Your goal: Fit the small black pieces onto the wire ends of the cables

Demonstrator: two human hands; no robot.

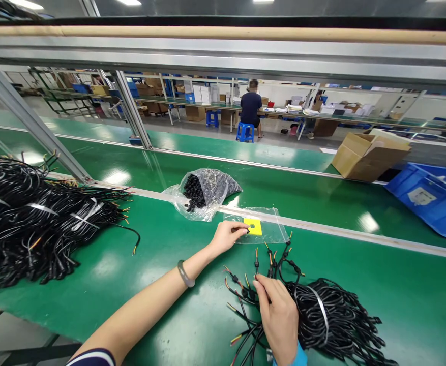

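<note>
Where the green bench (169,310) runs off to the left, a large heap of black cables (20,223), bound with white ties, lies well apart from both hands. Beyond the hands an opened clear bag (223,184) of small black parts (194,192) rests across a pale strip (340,232); a cardboard box (367,155) and a blue bin (428,195) stand far right. A metal beam (223,53) crosses the upper view, and past it a person (250,108) sits on a blue stool (245,133). Nearer in, stripped cable ends fan out around the right fingertips.

Left hand (226,236): arm extended forward from lower left, bracelet (185,274) at the wrist, thumb and forefinger pinched on a small black piece (247,231). Right hand (278,310): raised from the bottom edge, back of the hand up, thumb and forefinger closed on one black cable (257,264).

Black piece sits right at the left fingertips, beside a yellow square (258,231) with a dark hole — the square lies on a flat zip bag (275,235). Gripped cable points away from the right fingertips, orange wire outermost; its white-banded bundle (340,320) lies just right of that hand.
</note>
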